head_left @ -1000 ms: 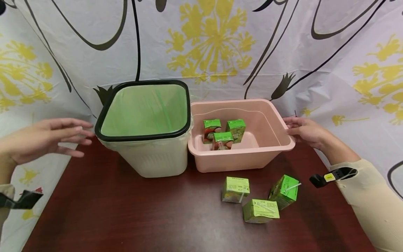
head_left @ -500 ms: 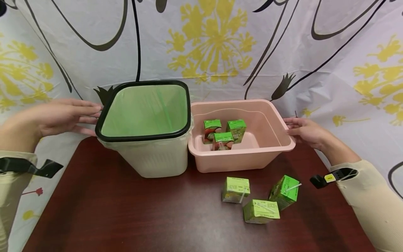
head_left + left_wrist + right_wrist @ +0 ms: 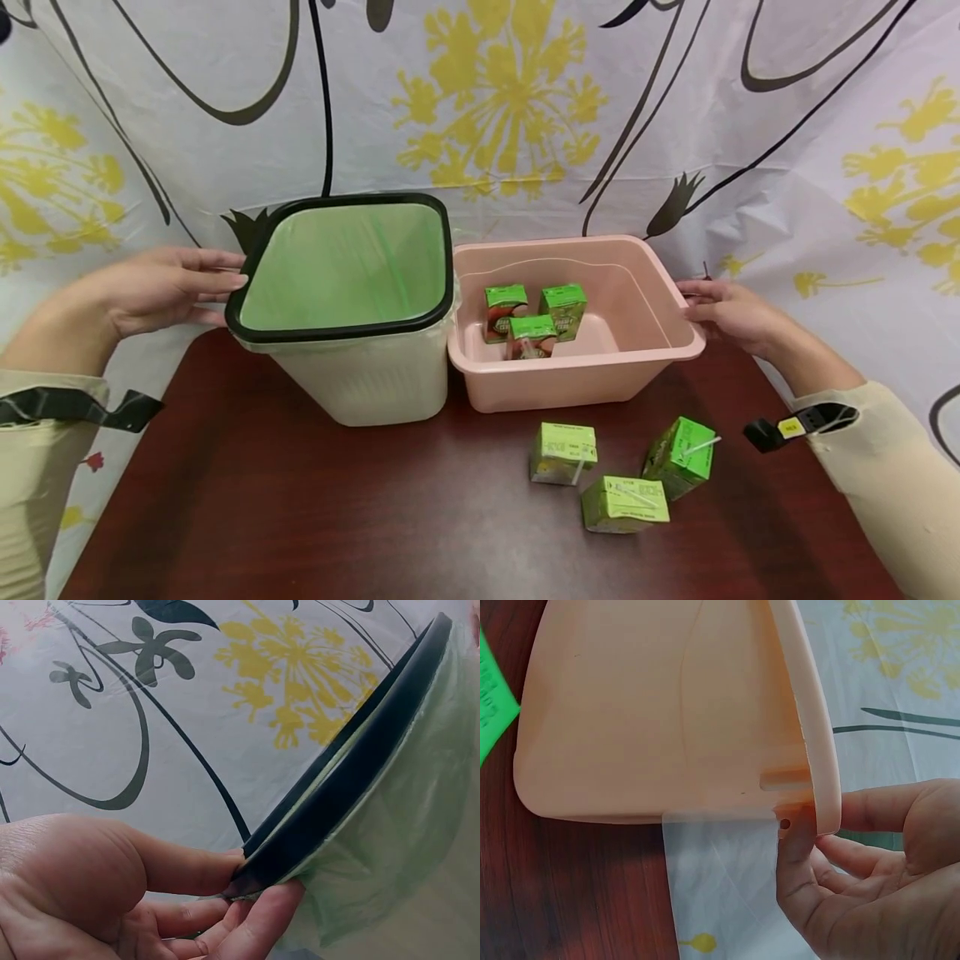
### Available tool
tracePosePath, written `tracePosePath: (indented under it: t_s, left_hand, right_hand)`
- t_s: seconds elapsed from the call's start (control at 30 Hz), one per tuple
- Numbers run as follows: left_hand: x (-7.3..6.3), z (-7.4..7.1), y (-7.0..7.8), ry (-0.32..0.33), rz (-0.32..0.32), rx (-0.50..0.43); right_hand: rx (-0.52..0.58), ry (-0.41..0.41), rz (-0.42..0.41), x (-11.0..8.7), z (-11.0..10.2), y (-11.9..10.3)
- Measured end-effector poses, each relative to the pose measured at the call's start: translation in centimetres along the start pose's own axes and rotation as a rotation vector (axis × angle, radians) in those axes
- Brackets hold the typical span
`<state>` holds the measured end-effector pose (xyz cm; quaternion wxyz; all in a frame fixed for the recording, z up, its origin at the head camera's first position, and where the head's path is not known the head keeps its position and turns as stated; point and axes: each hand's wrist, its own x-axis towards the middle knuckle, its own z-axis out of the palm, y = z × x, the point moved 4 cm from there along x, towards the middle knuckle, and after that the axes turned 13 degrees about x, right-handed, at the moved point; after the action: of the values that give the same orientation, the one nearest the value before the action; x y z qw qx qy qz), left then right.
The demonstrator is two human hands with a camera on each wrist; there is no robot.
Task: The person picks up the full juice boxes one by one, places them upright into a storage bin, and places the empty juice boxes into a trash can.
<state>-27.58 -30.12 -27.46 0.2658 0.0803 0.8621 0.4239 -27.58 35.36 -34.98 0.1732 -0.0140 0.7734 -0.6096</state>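
A pale trash bin (image 3: 367,387) with a black rim (image 3: 341,332) and a thin green liner (image 3: 397,817) stands at the left. My left hand (image 3: 161,287) pinches the rim's left side, thumb over it and fingers beneath, as the left wrist view confirms. Beside the bin sits a pink plastic basin (image 3: 555,387), its right rim held between the thumb and fingers of my right hand (image 3: 738,317). Inside the basin stand three small juice boxes: one at the left (image 3: 506,313), one at the right (image 3: 564,311), one in front (image 3: 532,338).
Three more juice boxes, green ones with straws, are on the dark red table (image 3: 337,508) before the basin: a left box (image 3: 564,454), a front box (image 3: 624,504) and a right box (image 3: 680,457). Behind everything hangs a white flowered cloth (image 3: 510,100).
My left hand has moved right, from beside the bin onto its black rim, and now pinches it. My right hand stays at the basin's edge; the bin, basin and juice boxes stay in place.
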Motion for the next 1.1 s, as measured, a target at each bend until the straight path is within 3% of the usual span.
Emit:
tracePosePath:
  t_s: [0.17,0.33,0.47,0.57,0.67,0.83,0.97,1.03,1.1]
  left_hand:
    - [0.1,0.0,-0.1,0.014,0.001,-0.027]
    - [0.1,0.1,-0.2,0.017,0.004,-0.045]
    - [0.1,0.1,-0.1,0.018,0.004,-0.037]
    - [0.1,0.1,-0.1,0.022,0.003,-0.039]
    - [0.1,0.2,-0.1,0.025,0.004,-0.053]
    - [0.2,0.2,-0.2,0.038,0.002,-0.082]
    - [0.1,0.1,-0.4,0.043,0.004,-0.091]
    - [0.2,0.1,-0.4,0.039,0.012,-0.091]
    - [0.2,0.2,-0.4,0.041,0.016,-0.097]
  right_hand:
    - [-0.116,0.058,-0.025,-0.9,0.1,-0.3]
    - [-0.221,0.136,-0.110,-2.7,-0.1,-0.5]
    - [-0.174,0.178,-0.196,-4.6,-0.9,-0.2]
    - [-0.142,0.152,-0.270,-6.0,-1.6,0.2]
    - [-0.192,0.033,-0.343,-7.4,-1.7,0.9]
    - [-0.263,-0.322,-0.377,-9.1,-0.4,2.8]
    - [-0.111,-0.578,-0.305,-9.8,0.7,5.4]
    - [-0.020,-0.691,-0.309,-9.9,1.2,6.7]
    - [0.013,-0.750,-0.352,-10.0,1.6,7.8]
